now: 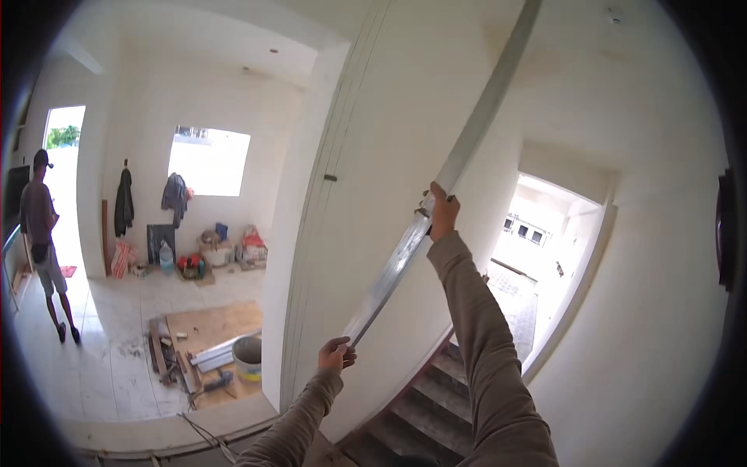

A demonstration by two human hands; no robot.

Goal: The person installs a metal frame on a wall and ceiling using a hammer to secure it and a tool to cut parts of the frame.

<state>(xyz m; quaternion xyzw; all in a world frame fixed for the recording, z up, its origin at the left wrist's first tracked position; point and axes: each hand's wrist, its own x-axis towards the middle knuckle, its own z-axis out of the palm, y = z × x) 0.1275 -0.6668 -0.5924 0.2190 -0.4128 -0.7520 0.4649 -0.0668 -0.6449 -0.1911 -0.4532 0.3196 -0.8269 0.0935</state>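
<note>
Silvery metal bar (397,261) slants up to the right before a pale wall (412,117), its top running out of view; contact with the wall cannot be determined. Left hand (336,356) has its fingers curled around the lower end. Right hand (443,212) grips the bar farther up, fingers closed about it. Dark stairs (436,406) lie below the right forearm. In the room at left, a bucket (247,356) stands on a wooden board (222,321); a person (39,206) stands near a bright doorway (67,187).
</note>
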